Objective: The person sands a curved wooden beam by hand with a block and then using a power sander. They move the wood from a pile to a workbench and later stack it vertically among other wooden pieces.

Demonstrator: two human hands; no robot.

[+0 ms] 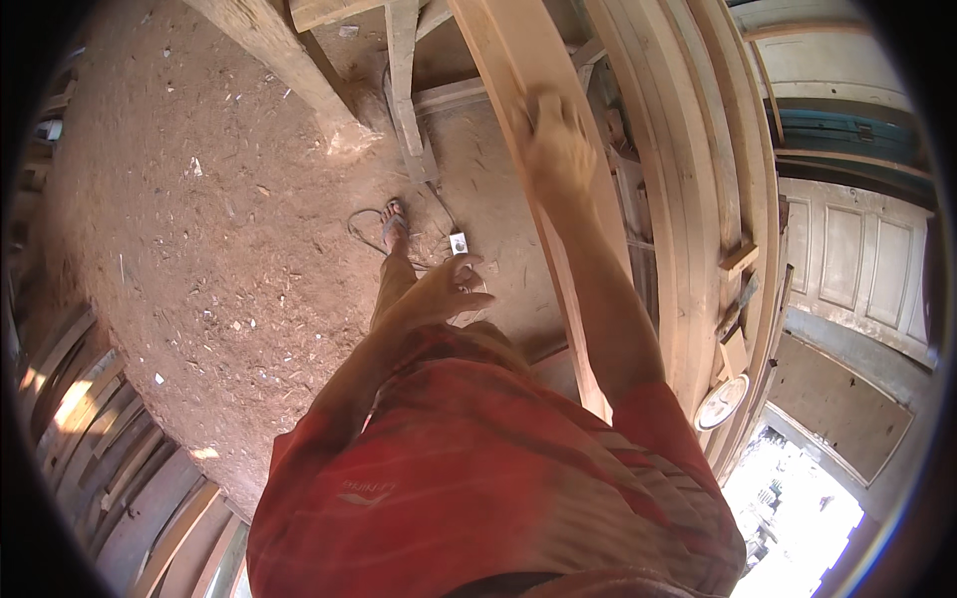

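My right hand [560, 145] rests on the upper face of a long, light-brown wooden plank [513, 45]. Its fingers are bent and pressed down together, slightly smeared by motion; what lies beneath them, if anything, is hidden. Away from the plank, my left hand [454, 289] hangs in front of my body, thumb and fingers curved apart, with nothing plainly held. Just beyond it on the ground is a white power socket box [459, 243] with a dark cord [439, 202].
Several long timbers [668, 189] run along the right, with small wood blocks [739, 259] and a round white-faced object [722, 402] on them. Wooden trestle legs [404, 75] stand ahead. Shavings litter the dirt floor [229, 209]. Boards [130, 468] are stacked lower left; a panelled door [857, 254] stands right.
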